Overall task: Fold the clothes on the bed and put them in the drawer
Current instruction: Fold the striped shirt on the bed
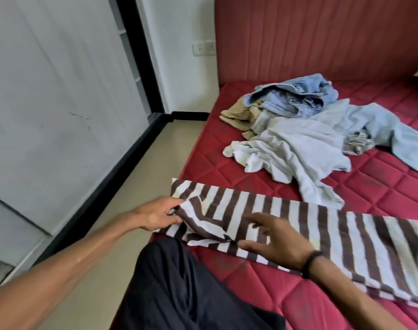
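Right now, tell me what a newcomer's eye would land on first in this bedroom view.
First, the brown-and-white striped garment, laid as a long band across the near edge of the red quilted mattress. The left hand pinches its end at the bed's edge, while the right hand, fingers spread, sits over its middle. Behind it, toward the headboard, lies an unfolded heap of pale clothes, denim on top.
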Demonstrator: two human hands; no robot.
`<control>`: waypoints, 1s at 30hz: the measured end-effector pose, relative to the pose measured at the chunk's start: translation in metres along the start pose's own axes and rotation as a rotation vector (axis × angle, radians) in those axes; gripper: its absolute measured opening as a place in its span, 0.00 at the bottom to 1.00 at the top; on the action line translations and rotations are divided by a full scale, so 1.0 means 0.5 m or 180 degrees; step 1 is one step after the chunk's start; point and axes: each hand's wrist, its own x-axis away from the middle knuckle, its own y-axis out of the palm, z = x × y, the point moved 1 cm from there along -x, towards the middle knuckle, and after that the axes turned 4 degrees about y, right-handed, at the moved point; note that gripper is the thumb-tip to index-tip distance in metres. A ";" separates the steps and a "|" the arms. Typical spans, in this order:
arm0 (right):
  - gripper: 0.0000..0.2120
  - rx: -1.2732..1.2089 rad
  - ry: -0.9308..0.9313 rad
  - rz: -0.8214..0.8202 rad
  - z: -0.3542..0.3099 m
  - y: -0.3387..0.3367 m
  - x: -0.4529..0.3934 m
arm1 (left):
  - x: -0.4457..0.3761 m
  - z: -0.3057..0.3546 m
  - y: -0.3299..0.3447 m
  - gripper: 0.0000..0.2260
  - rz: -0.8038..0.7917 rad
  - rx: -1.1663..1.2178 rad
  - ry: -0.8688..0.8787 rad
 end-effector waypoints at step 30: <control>0.12 -0.1426 0.1263 0.0398 0.011 0.128 -0.244 | -0.007 -0.095 0.069 0.12 -0.0186 0.1367 -0.1374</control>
